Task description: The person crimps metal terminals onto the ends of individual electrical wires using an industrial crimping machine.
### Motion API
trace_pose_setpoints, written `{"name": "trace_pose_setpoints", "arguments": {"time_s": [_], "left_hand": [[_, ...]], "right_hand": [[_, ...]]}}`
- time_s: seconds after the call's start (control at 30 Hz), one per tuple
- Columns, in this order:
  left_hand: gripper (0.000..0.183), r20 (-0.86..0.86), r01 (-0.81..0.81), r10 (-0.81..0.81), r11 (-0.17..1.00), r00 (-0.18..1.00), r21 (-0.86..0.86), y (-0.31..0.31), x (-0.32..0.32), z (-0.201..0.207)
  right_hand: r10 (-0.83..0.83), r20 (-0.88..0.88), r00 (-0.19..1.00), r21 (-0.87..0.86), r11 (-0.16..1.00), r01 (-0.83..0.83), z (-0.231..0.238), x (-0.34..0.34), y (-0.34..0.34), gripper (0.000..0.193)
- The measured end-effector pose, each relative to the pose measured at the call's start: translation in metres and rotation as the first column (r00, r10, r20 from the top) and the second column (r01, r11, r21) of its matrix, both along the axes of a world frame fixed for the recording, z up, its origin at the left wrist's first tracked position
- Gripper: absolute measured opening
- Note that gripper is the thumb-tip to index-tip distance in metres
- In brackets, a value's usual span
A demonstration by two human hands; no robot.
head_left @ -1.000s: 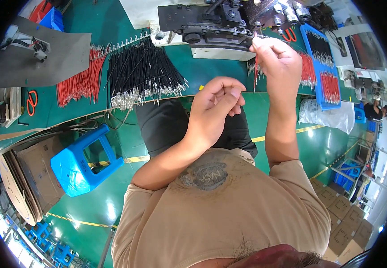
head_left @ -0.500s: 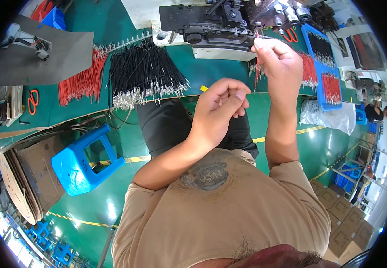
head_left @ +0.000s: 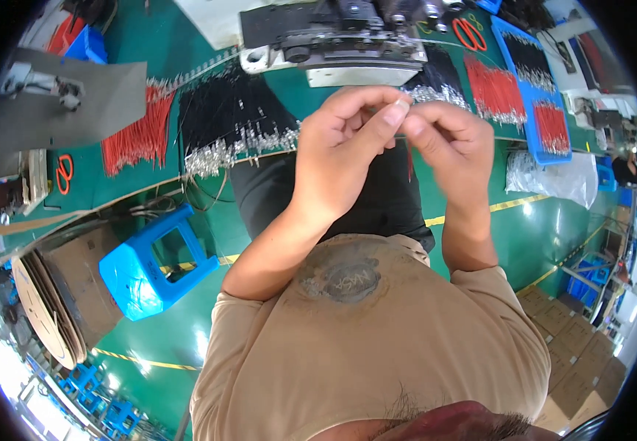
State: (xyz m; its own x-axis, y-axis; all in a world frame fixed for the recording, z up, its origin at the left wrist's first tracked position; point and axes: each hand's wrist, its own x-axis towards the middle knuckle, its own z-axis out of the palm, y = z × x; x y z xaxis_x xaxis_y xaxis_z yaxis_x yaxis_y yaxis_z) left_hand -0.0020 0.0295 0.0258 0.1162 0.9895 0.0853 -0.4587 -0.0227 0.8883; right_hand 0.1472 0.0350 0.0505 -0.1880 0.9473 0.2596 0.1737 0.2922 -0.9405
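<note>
My left hand (head_left: 340, 143) and my right hand (head_left: 454, 143) meet at the fingertips in front of the machine (head_left: 326, 48). A thin red wire (head_left: 410, 165) hangs below the place where the fingers meet. My right thumb and fingers are closed on it. The left thumb and forefinger pinch at its upper end, which the fingers hide. To the left on the green bench lie a fan of black wires (head_left: 234, 110) with silvery ends and a bunch of red wires (head_left: 138, 132). More black wires (head_left: 439, 77) and red wires (head_left: 495, 84) lie beyond my right hand.
A blue tray (head_left: 530, 121) of black and red wires sits at the right. Orange-handled scissors (head_left: 469, 33) lie by the machine, another orange pair (head_left: 65, 174) at the far left. A grey metal plate (head_left: 109, 88) juts over the bench. A blue stool (head_left: 131, 275) stands below, left.
My right hand has drawn back from the machine with the red wire. My left hand has risen to meet it, its fingers now pinched at the wire. The view has shifted slightly.
</note>
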Motion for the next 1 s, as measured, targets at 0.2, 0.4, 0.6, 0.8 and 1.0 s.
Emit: {"name": "trace_pose_setpoints", "arguments": {"time_s": [0.2, 0.4, 0.6, 0.8, 1.0], "left_hand": [[0.007, -0.118, -0.058, 0.054, 0.998, 0.991, -0.034, -0.011, 0.009, -0.007], [0.01, -0.231, -0.003, 0.002, 1.0, 0.973, -0.005, -0.019, 0.03, -0.022], [0.021, -0.135, 0.171, -0.187, 0.978, 0.973, -0.119, -0.031, 0.044, -0.02], [0.018, -0.169, 0.278, -0.299, 0.951, 0.939, -0.136, -0.035, 0.048, -0.022], [0.014, -0.267, 0.276, -0.299, 0.954, 0.916, -0.119, -0.04, 0.039, -0.024]], "right_hand": [[0.167, 0.146, 0.975, -0.058, 0.985, -0.16, -0.007, 0.025, -0.009, 0.009], [0.106, 0.278, 0.955, 0.071, 0.989, -0.13, -0.01, 0.064, -0.021, 0.012], [-0.506, 0.487, 0.711, 0.254, 0.862, 0.439, 0.009, 0.178, 0.001, 0.012], [-0.579, 0.775, 0.254, 0.474, 0.797, 0.375, -0.014, 0.276, 0.045, 0.018], [-0.512, 0.763, 0.394, 0.376, 0.848, 0.374, -0.003, 0.217, 0.065, 0.021]]}}
